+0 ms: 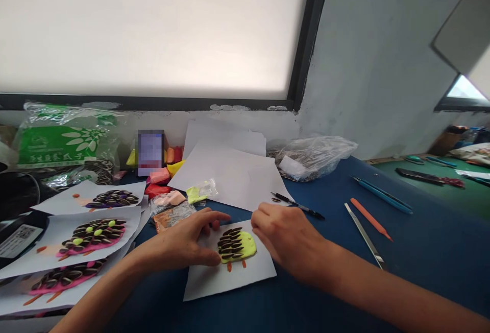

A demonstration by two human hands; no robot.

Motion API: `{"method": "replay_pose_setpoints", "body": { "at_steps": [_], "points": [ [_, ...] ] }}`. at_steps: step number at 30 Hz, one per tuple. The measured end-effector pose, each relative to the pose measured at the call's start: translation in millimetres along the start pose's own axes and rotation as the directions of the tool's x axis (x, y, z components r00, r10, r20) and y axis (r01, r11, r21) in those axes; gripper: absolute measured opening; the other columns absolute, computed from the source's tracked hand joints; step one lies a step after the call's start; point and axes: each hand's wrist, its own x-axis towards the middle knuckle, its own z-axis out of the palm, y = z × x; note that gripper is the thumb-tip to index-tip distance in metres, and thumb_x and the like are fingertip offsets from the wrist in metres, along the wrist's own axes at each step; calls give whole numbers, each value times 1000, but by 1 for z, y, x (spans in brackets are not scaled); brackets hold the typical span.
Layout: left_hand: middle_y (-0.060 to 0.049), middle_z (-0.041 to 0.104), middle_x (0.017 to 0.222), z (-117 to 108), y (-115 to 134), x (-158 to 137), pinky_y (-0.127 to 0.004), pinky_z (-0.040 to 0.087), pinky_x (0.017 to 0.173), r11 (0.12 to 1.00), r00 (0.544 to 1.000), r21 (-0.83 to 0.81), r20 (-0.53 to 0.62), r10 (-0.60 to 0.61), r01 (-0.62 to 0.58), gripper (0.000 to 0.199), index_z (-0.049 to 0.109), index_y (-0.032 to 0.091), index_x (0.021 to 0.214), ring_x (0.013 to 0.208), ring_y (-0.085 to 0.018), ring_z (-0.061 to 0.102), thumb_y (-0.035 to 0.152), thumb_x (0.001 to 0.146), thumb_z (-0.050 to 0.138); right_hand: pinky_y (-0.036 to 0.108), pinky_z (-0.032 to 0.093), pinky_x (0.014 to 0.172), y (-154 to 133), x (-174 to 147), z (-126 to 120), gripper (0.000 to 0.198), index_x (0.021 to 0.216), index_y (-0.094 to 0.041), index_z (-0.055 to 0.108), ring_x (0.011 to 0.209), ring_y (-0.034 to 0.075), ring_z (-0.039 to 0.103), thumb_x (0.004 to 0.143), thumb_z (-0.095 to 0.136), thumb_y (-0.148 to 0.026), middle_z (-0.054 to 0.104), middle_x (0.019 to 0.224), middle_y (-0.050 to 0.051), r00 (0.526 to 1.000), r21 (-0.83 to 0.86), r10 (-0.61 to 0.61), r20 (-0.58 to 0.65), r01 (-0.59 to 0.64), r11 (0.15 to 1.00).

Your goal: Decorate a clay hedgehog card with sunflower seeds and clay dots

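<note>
You're over smooth, matt paper (214,284), doughy yellow clay (249,243), hard-shelled seeds (229,241) (and that clear plastic bag (325,151), crinkled, glossy!).

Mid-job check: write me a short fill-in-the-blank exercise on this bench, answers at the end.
1. Rows of dark ____ cover part of the yellow-green clay shape.
2. The hand nearer that covered part is the person's ____ one.
3. The orange tool lies between the metal tool and a long ____ tool.
4. A black ____ lies partly on the white sheets.

Missing words: seeds; left; blue; pen.

Seed-studded yellow clay (247,244) on paper (225,284)
</note>
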Motion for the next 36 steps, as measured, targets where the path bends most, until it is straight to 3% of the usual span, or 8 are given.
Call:
{"method": "replay_pose_setpoints", "body": {
  "at_steps": [5,10,15,20,23,27,32,36],
  "points": [
    [-3,60,105,-4,1,-1,-29,48,78,998,999,-66,37,-11,13,61,55,27,127,93,-22,56,24,66,54,26,31,54,30,8,-3,23,86,-14,66,70,19,62,90,43,-9,67,86,11,981,-122,165,102,-153,981],
    [-5,60,92,8,-1,7,-28,50,62,991,997,-130,-67,-33,24,46,61,20,116,79,-21,58,41,79,45,26,31,55,56,9,-3,22,89,-15,68,77,22,64,85,48,-7,70,85,10,963,-75,229,141,-220,973],
    [-2,57,76,19,2,12,-26,43,45,993,982,-97,-170,-77,61,46,65,19,108,53,-16,55,50,81,44,25,31,56,56,9,-5,14,86,-16,68,81,20,65,87,54,-15,71,87,8,957,-44,238,168,-234,971],
    [-1,59,77,22,4,16,-25,40,47,996,965,-42,-247,-92,84,38,68,21,100,49,-13,51,43,81,45,25,28,54,51,10,0,11,82,-16,66,76,19,62,86,56,-13,69,86,8,951,-42,239,198,-235,971],
    [-1,60,77,24,2,18,-25,39,54,997,947,27,-314,-66,78,30,69,22,94,60,-16,53,38,79,49,26,28,55,51,11,4,14,83,-15,64,76,19,61,87,52,-11,67,89,9,960,-44,206,189,-202,978],
    [0,59,72,25,1,18,-24,36,55,997,948,48,-314,-47,65,23,67,21,84,63,-16,52,34,79,49,27,28,57,51,11,8,17,89,-15,62,76,19,60,89,46,-10,66,90,9,977,-31,157,148,-154,988],
    [1,58,70,23,0,19,-25,35,57,997,952,65,-304,-29,51,20,66,21,78,62,-16,51,31,80,49,25,32,59,44,9,7,21,93,-16,62,71,15,58,84,46,-6,66,84,6,991,208,133,-28,-124,970],
    [1,58,71,25,0,21,-26,34,58,997,949,65,-314,-23,46,18,65,21,78,63,-16,51,30,78,50,22,37,58,39,8,3,20,83,-16,68,64,12,56,82,49,-9,66,71,2,995,494,78,56,-96,864]
  ]
}}
